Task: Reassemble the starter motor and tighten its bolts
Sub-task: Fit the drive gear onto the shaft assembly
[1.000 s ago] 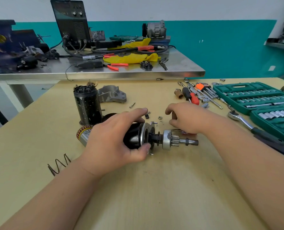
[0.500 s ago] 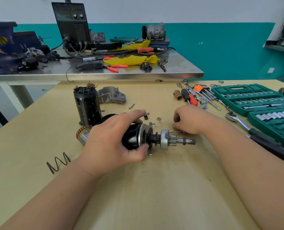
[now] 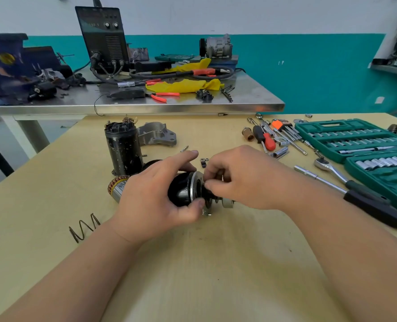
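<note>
This is a mechanical repair workshop. On the near wooden table [image 3: 193, 263] is a part-assembled starter motor [image 3: 181, 189], with a black motor housing [image 3: 123, 149], a cast end housing [image 3: 157, 133] and a loose spring [image 3: 83, 227] around it. To the right lie open green socket sets [image 3: 346, 140], a ratchet [image 3: 327, 166], hex keys [image 3: 285, 129] and a red-handled screwdriver [image 3: 266, 138]. The far steel-topped bench [image 3: 258, 94] carries a black welding unit [image 3: 102, 36] with cables, a blue vise [image 3: 4, 63] at the left and orange-handled pliers [image 3: 162, 96]. The wall [image 3: 309, 73] is painted teal below white.
</note>
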### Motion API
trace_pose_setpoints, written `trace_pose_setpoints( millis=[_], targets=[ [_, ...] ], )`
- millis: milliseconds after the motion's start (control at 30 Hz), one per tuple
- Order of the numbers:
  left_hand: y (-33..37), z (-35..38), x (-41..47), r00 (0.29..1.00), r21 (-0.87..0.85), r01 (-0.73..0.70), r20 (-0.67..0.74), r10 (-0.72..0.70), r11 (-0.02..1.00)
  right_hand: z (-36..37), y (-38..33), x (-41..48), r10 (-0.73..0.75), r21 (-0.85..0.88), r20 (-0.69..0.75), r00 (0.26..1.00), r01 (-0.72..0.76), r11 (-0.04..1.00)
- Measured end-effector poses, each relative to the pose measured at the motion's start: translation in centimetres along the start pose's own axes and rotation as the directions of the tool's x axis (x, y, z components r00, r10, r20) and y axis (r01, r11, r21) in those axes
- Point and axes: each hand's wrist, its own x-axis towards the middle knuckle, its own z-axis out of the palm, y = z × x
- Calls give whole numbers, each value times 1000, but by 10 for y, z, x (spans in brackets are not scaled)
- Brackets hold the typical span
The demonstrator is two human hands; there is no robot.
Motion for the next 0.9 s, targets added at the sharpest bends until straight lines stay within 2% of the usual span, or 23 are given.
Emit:
trace_pose_setpoints(
  millis=[367,500,667,800,900],
  targets=[
    [3,0,-1,1000,26,19,1,-19,999,13,2,5,38,-13,-111,993,-40,999],
    [4,0,-1,1000,30,23,3,-23,999,15,7,3,70,144,-138,988,-50,988],
    [5,-1,-2,1000,22,19,-13,-19,1000,20,6,2,25,122,-139,990,-8,992],
    [6,-2,0,1000,15,15,-3,-15,1000,23,6,3,83,196,-187,979,-46,979],
    [5,-3,1,998,40,-56,15,55,998,24,5,2,95,220,-188,978,-52,974]
  ],
)
